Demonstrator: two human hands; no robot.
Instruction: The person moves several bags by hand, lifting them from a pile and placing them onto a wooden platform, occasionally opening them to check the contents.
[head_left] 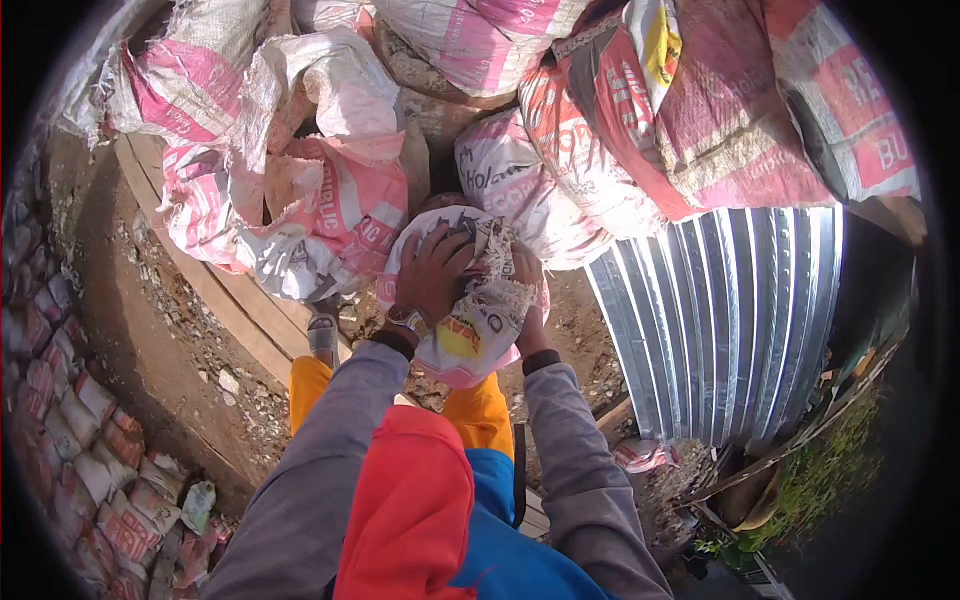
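A full white and pink woven sack (440, 350) with a yellow patch stands in front of my body, its ragged, bunched mouth facing up. My left hand (435, 270) presses on its upper left, fingers curled over the fabric. On the opposite side, my right hand (530, 295) grips the sack near its torn edge, with some fingers hidden behind the folds. Just beyond my left hand, an opened pink and white sack (340, 195) sags with a torn rim. A filled sack with handwriting (500, 170) sits close beyond my right hand.
More stuffed sacks (700, 110) are piled across the far side. Corrugated metal sheeting (720, 320) lies at the right. Wooden planks (240, 300) run along the rubble-strewn ground at the left. Stacked sacks (130, 520) fill the lower left, and plants (820, 470) grow at the lower right.
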